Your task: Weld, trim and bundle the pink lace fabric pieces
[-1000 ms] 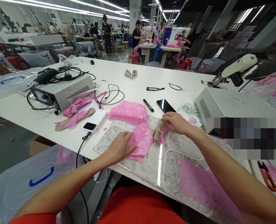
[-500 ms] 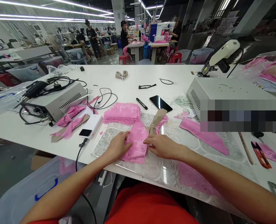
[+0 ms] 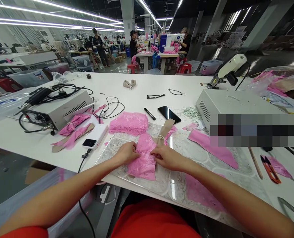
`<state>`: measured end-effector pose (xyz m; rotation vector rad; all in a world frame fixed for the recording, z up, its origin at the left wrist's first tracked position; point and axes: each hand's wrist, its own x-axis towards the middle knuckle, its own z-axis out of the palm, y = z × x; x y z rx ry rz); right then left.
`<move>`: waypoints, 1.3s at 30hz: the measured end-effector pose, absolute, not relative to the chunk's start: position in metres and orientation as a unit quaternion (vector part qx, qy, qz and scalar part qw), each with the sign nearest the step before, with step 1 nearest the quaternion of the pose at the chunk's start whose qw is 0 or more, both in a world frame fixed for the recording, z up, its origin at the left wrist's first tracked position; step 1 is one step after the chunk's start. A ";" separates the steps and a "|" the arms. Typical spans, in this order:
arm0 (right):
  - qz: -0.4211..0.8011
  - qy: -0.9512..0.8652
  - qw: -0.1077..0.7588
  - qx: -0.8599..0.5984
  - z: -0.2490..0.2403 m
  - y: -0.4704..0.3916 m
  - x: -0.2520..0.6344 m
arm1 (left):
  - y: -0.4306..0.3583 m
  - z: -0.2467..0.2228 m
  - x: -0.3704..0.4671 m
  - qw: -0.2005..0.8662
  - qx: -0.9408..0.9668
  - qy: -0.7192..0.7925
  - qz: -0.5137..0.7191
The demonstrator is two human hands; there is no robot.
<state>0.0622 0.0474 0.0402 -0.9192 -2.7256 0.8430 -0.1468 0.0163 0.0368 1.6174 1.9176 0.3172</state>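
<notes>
pink lace piece [image 3: 145, 168], near the centre of the frame, lies on a clear sheet [image 3: 162, 183] over the bench [image 3: 142, 96], its middle puckered between the two hands. the left hand [image 3: 127, 152] pinches the left edge, thumb against fingers; the right hand [image 3: 165, 157] pinches the right edge in the same way — both closed on the cloth, level with each other. just above sits a folded stack of pink lace [image 3: 128, 123], and to its right a tan strip [image 3: 166, 129] tied round with a pale band. a black phone [image 3: 169, 113] and a black marker [image 3: 149, 113] lie above these, near the centre of the frame. a white power bank [image 3: 98, 135], cable plugged in, rests left of centre. at right of the frame are a smooth pink panel [image 3: 213, 147] and orange-handled snips [image 3: 271, 171]; a grey metal box [image 3: 66, 107] stands at left — cables heaped on top.
</notes>
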 end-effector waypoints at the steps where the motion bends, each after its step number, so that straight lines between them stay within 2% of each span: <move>1: 0.294 -0.900 0.086 -0.311 0.038 0.050 0.063 | 0.018 0.038 -0.147 0.310 0.605 0.723 0.122; 9: 0.372 -0.824 0.122 -0.410 0.035 0.069 0.075 | 0.023 0.048 -0.144 0.441 0.522 0.713 0.156; 16: 0.374 -0.821 0.115 -0.415 0.037 0.067 0.077 | 0.004 0.049 -0.149 0.598 0.392 0.663 0.221; 23: 0.346 -0.834 0.125 -0.411 0.034 0.065 0.065 | -0.008 0.036 -0.144 0.622 0.272 0.650 0.342; 27: 0.294 -0.847 0.126 -0.423 0.036 0.065 0.060 | -0.021 0.036 -0.125 0.653 0.218 0.627 0.366; 32: 0.292 -0.858 0.103 -0.410 0.042 0.057 0.070 | -0.040 0.044 -0.117 0.710 0.195 0.577 0.353; 35: 0.305 -0.870 0.082 -0.379 0.048 0.044 0.080 | -0.047 0.048 -0.129 0.672 0.295 0.622 0.275; 37: 0.317 -0.875 0.067 -0.360 0.050 0.035 0.084 | -0.044 0.049 -0.142 0.563 0.430 0.666 0.235; 39: 0.318 -0.881 0.051 -0.346 0.052 0.029 0.086 | -0.033 0.049 -0.155 0.401 0.585 0.671 0.218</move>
